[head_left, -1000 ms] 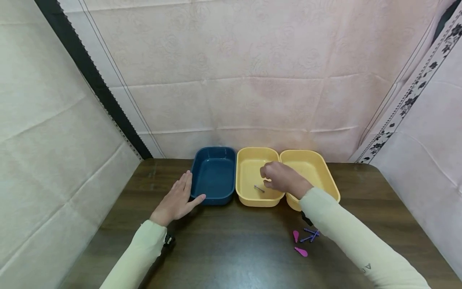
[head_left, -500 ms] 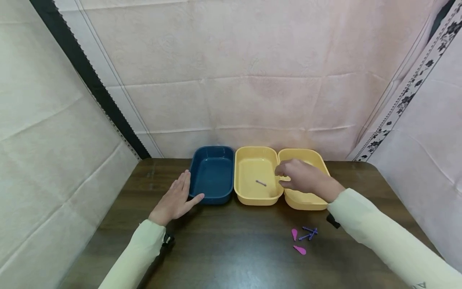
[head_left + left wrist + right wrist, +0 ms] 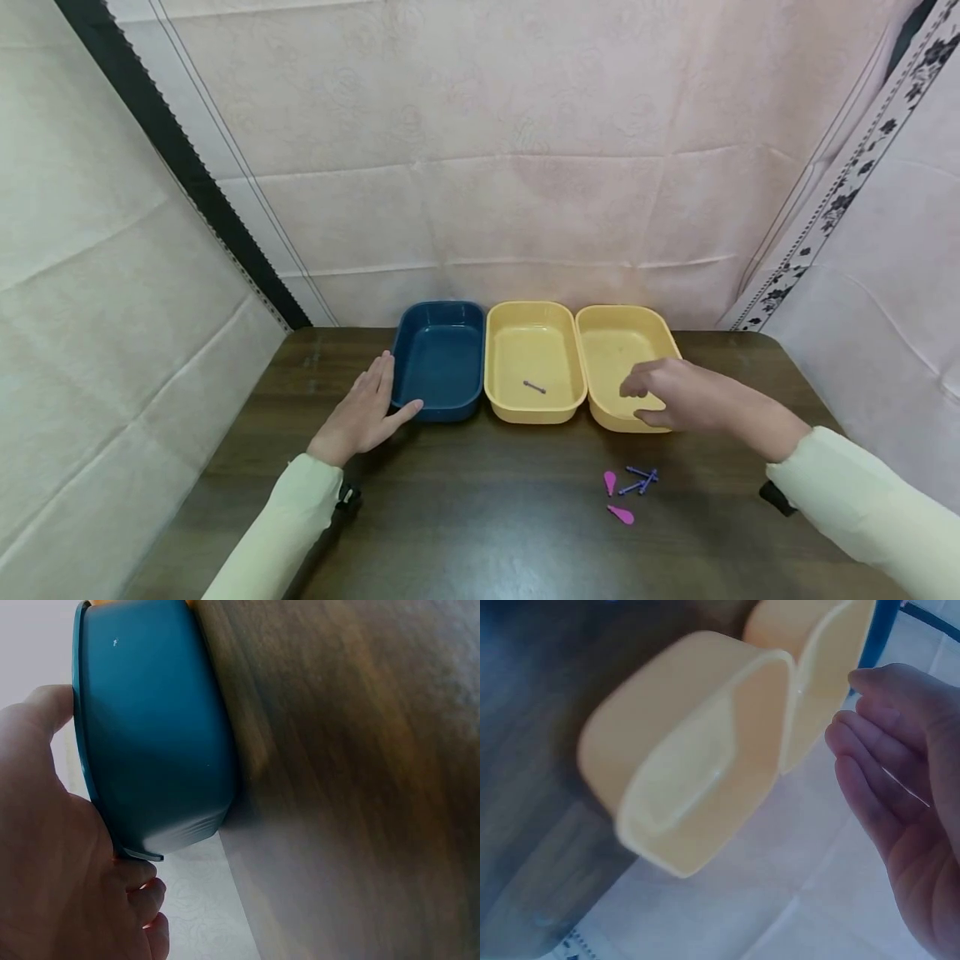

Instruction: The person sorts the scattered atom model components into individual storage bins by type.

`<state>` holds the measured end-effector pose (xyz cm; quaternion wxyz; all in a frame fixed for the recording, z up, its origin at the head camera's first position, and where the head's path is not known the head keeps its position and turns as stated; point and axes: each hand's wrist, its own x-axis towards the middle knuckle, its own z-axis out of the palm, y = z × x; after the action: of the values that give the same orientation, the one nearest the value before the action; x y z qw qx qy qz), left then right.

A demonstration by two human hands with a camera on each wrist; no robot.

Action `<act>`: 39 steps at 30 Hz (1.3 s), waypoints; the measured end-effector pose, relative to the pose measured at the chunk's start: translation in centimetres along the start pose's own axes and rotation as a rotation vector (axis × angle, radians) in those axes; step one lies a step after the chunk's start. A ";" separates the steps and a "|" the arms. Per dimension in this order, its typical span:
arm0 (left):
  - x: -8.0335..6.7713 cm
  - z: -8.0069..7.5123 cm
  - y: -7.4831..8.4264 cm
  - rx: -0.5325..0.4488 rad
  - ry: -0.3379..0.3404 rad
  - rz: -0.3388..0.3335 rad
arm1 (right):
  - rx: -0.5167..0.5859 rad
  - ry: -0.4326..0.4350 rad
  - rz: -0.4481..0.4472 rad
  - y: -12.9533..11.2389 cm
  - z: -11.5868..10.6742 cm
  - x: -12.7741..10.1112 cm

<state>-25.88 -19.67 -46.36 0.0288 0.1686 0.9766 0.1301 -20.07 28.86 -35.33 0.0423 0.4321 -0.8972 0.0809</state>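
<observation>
Your right hand [image 3: 678, 400], fingers loose & holding nothing, hovers over the right yellow tub's [image 3: 600, 329] near rim w/ the purple pegs [image 3: 637, 481] lying just toward you on the table, while the left hand [image 3: 363, 412] rests flat against the blue tub [image 3: 438, 360].

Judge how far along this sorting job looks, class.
Done: one small pin lies in the middle yellow tray. In hand: nothing; the right hand hovers empty over the right yellow tray, the left hand touches the blue tray. Left: purple and pink pieces on the table.
</observation>
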 end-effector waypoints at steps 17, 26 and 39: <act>-0.1 0.1 -0.5 -0.001 0.014 0.002 | 0.110 -0.072 0.055 0.0 5.2 -4.8; -0.1 0.3 -0.4 0.008 0.011 -0.002 | 0.146 -0.020 0.009 0.9 8.5 -5.9; 0.0 0.2 -0.2 -0.006 0.013 0.002 | 0.128 0.038 0.004 1.3 10.2 -6.3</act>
<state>-25.91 -19.77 -46.60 0.0227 0.1686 0.9762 0.1343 -17.27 32.65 -46.47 0.0313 0.4303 -0.8902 0.1464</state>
